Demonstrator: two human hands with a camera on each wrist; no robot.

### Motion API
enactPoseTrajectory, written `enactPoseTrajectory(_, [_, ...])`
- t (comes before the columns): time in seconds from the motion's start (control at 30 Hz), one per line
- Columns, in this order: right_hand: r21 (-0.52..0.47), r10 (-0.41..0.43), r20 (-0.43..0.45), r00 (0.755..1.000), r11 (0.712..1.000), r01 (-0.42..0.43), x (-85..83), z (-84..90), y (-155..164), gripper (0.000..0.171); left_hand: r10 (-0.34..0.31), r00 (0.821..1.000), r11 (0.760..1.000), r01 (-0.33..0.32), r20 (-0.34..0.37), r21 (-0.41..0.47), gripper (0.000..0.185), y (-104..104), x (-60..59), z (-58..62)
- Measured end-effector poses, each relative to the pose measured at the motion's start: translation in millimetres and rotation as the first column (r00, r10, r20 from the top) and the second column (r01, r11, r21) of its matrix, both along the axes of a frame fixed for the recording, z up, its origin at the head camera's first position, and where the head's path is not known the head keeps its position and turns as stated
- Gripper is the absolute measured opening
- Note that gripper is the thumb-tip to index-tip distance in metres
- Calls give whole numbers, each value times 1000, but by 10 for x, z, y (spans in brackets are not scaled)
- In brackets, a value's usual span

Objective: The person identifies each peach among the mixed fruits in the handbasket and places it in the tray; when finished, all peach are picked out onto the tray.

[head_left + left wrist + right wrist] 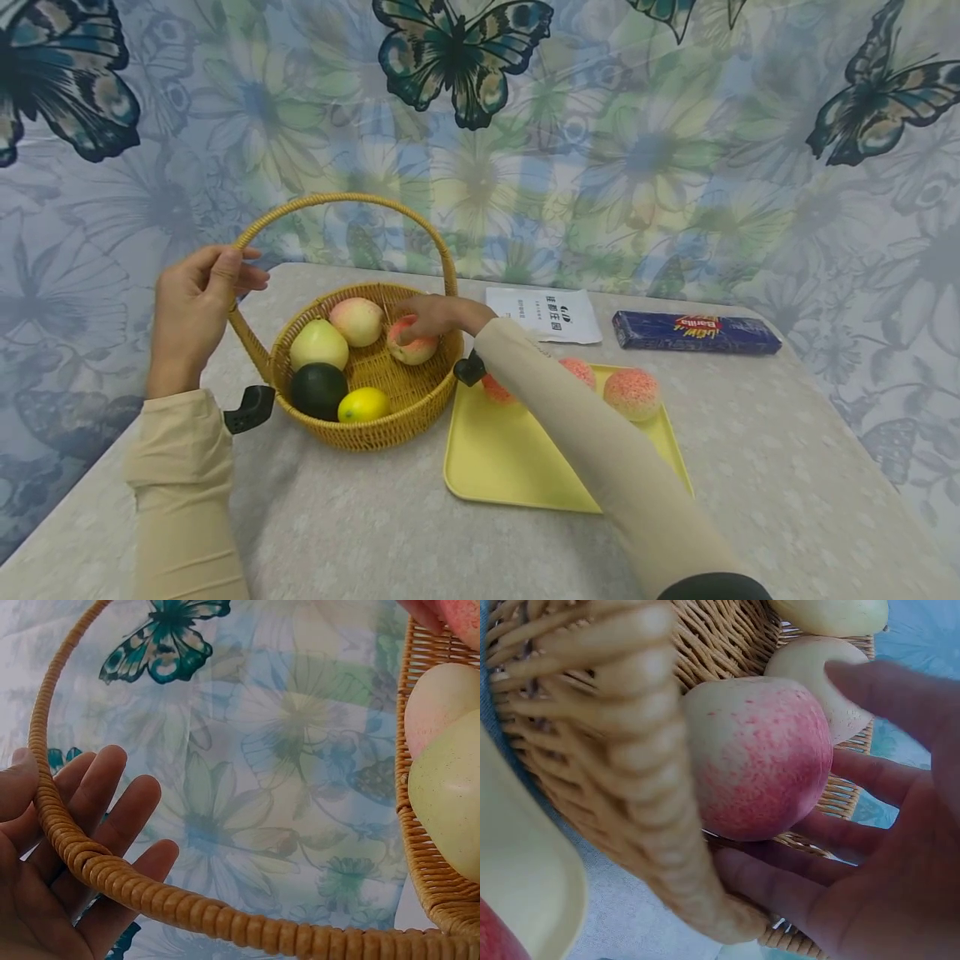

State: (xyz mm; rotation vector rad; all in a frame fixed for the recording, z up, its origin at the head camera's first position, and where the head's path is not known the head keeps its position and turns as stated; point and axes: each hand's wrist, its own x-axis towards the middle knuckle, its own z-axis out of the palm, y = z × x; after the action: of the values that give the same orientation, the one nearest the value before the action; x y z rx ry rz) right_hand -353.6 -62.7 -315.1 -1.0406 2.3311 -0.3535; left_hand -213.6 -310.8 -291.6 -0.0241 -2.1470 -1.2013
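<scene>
1. Butterfly-printed cloth hangs behind a table (787, 467) that is covered with a pale flowered cloth.
2. On it stands a wicker basket (390, 417). The left hand (197, 302) curls round its arched handle (157, 896) on the left side, with the thumb behind the handle and the fingers over the front.
3. The right hand (438, 317) reaches over the far rim of the basket. Its fingers (870, 694) lie loosely spread around a red-blushed peach (761, 754) that sits inside, against the basket wall.
4. Also in the basket I see a pale peach (357, 321), a green pear (318, 343), a dark green fruit (318, 389) and a lemon (363, 405).
5. Judging from this, the moving of the fruit looks partly done: three pink peaches (632, 393) are on the yellow tray (525, 467) just beside the basket.
6. Farther back lie a white printed packet (546, 314) and a blue Barilla box (696, 332).
</scene>
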Motion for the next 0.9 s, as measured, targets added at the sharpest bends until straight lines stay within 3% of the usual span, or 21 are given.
enactPoseTrajectory(0.33, [13, 48, -95, 994, 999, -47, -11, -29, -21, 41, 10, 1000, 1000, -10, -12, 0, 39, 25, 30, -15])
enactPoseTrajectory(0.47, [19, 19, -67, 998, 1000, -18, 7, -22, -30, 48, 11, 1000, 1000, -11, -9, 0, 40, 19, 41, -18])
enactPoseTrajectory(0.67, [71, 61, -115, 992, 996, -53, 30, -8, -65, 50, 8, 1000, 1000, -8, 3, 4, 41, 14, 53, -17])
enactPoseTrajectory(0.9, [29, 40, -22, 999, 999, -39, 66, -44, -57, 54, 10, 1000, 1000, -10, 13, 10, 42, 19, 39, -15])
